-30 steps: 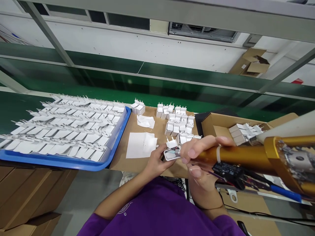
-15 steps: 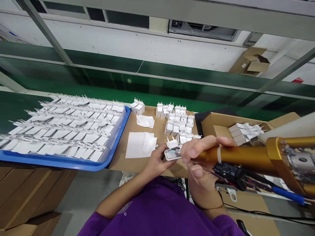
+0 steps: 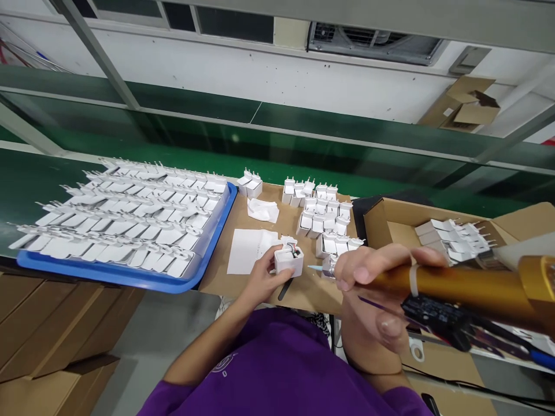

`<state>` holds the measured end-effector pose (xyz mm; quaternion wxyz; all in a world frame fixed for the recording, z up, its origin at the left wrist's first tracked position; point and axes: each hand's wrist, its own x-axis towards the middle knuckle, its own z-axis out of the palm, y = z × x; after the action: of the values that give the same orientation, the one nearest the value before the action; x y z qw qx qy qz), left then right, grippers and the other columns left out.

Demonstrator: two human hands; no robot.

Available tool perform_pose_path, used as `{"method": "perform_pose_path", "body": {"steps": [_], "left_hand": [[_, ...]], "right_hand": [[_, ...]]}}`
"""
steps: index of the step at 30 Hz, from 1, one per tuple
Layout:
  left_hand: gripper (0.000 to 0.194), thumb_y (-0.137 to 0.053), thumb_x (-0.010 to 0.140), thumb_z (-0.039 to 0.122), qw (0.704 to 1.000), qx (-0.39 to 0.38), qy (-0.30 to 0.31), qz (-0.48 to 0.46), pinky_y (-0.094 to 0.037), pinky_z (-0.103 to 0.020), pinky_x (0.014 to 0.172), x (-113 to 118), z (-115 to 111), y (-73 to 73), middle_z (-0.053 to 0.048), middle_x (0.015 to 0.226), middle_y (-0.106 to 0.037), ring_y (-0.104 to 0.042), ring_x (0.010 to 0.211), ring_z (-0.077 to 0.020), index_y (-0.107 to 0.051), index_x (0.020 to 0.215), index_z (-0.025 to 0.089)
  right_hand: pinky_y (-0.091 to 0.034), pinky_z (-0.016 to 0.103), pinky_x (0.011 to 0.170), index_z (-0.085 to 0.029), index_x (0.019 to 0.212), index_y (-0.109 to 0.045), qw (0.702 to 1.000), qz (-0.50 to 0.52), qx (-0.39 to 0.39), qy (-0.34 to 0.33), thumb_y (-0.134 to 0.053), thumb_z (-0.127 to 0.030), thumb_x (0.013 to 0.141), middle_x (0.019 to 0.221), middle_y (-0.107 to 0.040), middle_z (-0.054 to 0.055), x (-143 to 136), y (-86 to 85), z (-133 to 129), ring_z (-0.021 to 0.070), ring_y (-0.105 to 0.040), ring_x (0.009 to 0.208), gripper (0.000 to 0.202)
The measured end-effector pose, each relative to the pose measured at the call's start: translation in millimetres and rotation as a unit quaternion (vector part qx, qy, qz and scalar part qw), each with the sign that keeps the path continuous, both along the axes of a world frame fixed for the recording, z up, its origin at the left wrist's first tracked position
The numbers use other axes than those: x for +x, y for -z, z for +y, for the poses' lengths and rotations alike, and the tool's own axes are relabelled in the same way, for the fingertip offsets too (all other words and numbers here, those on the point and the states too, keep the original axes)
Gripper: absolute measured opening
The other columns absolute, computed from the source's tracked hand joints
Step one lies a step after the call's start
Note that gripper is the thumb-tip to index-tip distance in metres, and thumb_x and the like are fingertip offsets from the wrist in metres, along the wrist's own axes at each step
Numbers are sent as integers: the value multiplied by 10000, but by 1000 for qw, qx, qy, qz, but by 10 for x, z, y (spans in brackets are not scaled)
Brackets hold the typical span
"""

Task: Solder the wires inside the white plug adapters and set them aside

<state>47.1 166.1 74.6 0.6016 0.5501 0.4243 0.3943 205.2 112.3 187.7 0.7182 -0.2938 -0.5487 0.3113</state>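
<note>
My left hand (image 3: pixel 261 282) is closed around a white plug adapter (image 3: pixel 289 264), held upright with its top open and coloured wires and parts showing inside. My right hand (image 3: pixel 375 283) wraps round a gold-coloured dispensing gun (image 3: pixel 463 289) with a black switch and cables along it. Its thin pale-blue nozzle tip (image 3: pixel 316 267) points at the adapter from the right, a short gap away. Behind my right hand stand several white adapters (image 3: pixel 323 219) in rows. A thin dark stick (image 3: pixel 285 289) lies on the cardboard sheet (image 3: pixel 221 277) beneath the held adapter.
At left, a blue tray (image 3: pixel 191 284) bears rows of white adapters with pins up. White paper (image 3: pixel 247 252) and a crumpled tissue (image 3: pixel 263 211) lie on the cardboard. A cardboard box (image 3: pixel 390 222) with more adapters stands at right. A metal rail (image 3: pixel 303 134) runs behind.
The nozzle tip has come out of the adapter, and the gun has moved right. My left hand has turned the adapter upright and drawn it left. The camera view has shifted slightly.
</note>
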Motion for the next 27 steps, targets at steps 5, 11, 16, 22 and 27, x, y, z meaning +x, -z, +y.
{"method": "perform_pose_path", "body": {"steps": [5, 11, 16, 22, 27], "left_hand": [[477, -748, 675, 350, 994, -50, -5, -94, -517, -322, 866, -130, -32, -114, -89, 1136, -703, -662, 998, -237, -602, 1096, 180], [446, -753, 698, 298, 996, -26, -9, -80, -498, -304, 899, -208, -106, -205, -78, 1149, -704, -652, 1024, -220, -601, 1104, 193], [462, -751, 701, 304, 999, -21, -16, -32, -505, -279, 820, -229, -152, -242, -73, 1053, -721, -652, 965, -219, -599, 1119, 179], [400, -712, 750, 338, 1000, -22, 6, -8, -512, -260, 774, -251, -161, -305, -54, 1030, -729, -658, 918, -203, -637, 1111, 183], [396, -703, 747, 377, 999, -34, 7, -25, -532, -284, 785, -262, -137, -338, -68, 1034, -742, -676, 931, -224, -674, 1080, 165]], "right_hand": [[-505, 367, 592, -325, 1234, -568, 998, 39, 55, -8, -690, -330, 809, 799, -606, -23, 17, -7, 62, 156, -565, 622, 442], [-473, 331, 549, -318, 1199, -583, 997, 56, 37, 41, -694, -229, 803, 781, -599, -29, -15, 18, 135, 137, -544, 588, 421], [-449, 285, 506, -293, 1214, -566, 995, 50, 71, 38, -681, -168, 779, 794, -605, -39, 13, 28, 180, 105, -537, 568, 468], [-437, 287, 502, -268, 1209, -566, 995, 49, 81, 36, -670, -149, 777, 802, -614, -31, 27, 35, 217, 108, -537, 569, 460], [-421, 291, 489, -260, 1199, -572, 995, 49, 80, 41, -677, -156, 775, 794, -616, -25, 22, 33, 224, 113, -530, 558, 449]]}}
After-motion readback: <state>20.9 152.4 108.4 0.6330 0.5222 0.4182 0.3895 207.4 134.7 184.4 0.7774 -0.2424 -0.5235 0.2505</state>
